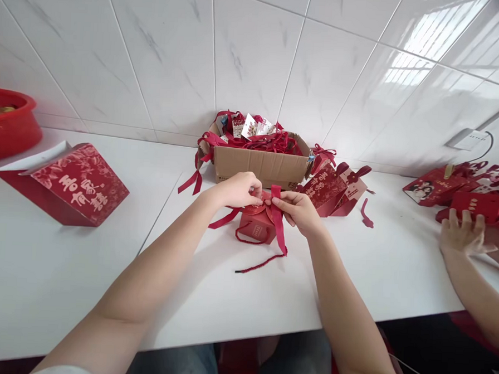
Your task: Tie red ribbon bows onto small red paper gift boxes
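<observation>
Starting well left of the cardboard box (pixel 259 168): a red basin (pixel 12 135), cut off by the edge of view, something yellowish inside. Closer in, still left of the cardboard box, a large red box (pixel 80 186) with pale lettering, tilted on the white counter (pixel 193 301), flap open toward the basin and showing a white inside.

Cardboard box itself sits against the tiled wall (pixel 256 59), open-topped, heaped with red ribbons (pixel 272 142) and printed tags (pixel 249 127); some ribbon spills over its left end.

Just in front of the cardboard box, small red gift box (pixel 258 227), upright on the counter, between both hands. Left hand (pixel 241 190) over its top, grip curled in at the lid; cannot tell whether anything is pinched. Red cord handle (pixel 250 242) hangs across the front; another length of cord, dark-tipped, lies nearer the counter edge. Red bow ribbon (pixel 278 227) drops down the near side. Right hand (pixel 299 211): grip pinching that ribbon between thumb and finger at the top.

Right of the cardboard box, near its corner, red gift bags (pixel 325 188) with bows, standing close together. Beyond them a ribbon scrap (pixel 366 213), flat.

Well right of the cardboard box, a pile of decorated red boxes (pixel 425 188); co-worker's hand (pixel 462 234) touching one.
</observation>
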{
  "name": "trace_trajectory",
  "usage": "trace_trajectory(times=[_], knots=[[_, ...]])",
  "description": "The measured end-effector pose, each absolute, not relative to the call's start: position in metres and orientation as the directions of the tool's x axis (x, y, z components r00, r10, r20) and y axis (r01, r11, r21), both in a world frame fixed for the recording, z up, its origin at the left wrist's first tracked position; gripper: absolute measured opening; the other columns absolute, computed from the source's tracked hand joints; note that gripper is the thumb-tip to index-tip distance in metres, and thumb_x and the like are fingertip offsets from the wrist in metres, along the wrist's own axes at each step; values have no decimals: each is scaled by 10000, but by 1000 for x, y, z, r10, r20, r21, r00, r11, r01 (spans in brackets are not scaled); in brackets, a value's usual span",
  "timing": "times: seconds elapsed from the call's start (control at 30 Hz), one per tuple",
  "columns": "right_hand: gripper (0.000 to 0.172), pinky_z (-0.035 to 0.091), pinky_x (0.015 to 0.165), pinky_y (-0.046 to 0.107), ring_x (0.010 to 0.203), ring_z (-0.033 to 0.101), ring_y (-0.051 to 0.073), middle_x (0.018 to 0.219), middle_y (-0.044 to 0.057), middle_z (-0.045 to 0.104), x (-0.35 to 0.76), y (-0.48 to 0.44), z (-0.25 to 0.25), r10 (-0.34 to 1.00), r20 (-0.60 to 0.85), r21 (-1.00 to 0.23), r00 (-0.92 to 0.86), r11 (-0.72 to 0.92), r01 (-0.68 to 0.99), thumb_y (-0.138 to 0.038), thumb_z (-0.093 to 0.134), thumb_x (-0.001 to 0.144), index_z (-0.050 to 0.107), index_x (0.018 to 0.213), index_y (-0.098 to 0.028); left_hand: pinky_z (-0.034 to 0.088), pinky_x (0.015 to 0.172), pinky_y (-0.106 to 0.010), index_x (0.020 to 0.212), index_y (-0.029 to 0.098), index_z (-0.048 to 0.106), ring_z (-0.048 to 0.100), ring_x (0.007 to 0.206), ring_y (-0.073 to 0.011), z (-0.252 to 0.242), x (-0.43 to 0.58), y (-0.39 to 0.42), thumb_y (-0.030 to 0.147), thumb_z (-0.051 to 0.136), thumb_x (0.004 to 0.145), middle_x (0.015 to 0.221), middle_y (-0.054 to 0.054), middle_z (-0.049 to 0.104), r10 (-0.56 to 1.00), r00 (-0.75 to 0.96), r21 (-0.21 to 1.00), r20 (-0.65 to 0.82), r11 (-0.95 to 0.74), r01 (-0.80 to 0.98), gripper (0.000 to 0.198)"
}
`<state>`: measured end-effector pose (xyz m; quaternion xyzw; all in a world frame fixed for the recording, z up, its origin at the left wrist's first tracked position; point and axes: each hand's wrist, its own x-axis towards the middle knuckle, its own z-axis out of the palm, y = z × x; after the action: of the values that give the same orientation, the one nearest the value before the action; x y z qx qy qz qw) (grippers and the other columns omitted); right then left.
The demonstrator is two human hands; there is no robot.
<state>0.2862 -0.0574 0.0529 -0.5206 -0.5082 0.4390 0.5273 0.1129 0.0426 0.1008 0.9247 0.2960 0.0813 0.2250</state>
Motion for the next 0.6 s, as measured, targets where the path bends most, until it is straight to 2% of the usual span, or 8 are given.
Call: trace_trajectory(times=[0.07,0.2,0.43,0.6], knots=[[277,176,318,220,330,317,0,813,21,721,291,-59,47,993,82,-993,90,74,87,-436,727,718,724,827,-182,464,680,-284,720,192,645,616,895,-215,101,113,43,360,607,723,1056,-55,623,573,819,460,15,-732,503,173],[288,185,318,218,338,324,1,864,36,732,295,-59,41,995,73,-992,72,64,110,-444,723,720,715,837,-181,457,704,-282,703,188,645,607,905,-206,101,113,44,335,605,726,1074,-45,625,563,827,465,2,-733,497,154],[269,160,334,216,321,324,-25,1067,71,720,296,-71,48,999,38,-998,-4,38,-44,-404,714,745,650,880,-180,386,556,-288,712,206,625,564,712,-165,104,110,37,341,584,732,1029,-46,587,536,843,414,46,-779,472,143],[294,155,338,216,315,304,-12,959,61,746,290,-78,55,998,5,-999,61,8,-47,-424,712,730,623,864,-179,334,513,-288,742,228,579,544,606,-165,109,108,27,327,542,779,800,-19,642,482,873,522,-71,-728,444,111]])
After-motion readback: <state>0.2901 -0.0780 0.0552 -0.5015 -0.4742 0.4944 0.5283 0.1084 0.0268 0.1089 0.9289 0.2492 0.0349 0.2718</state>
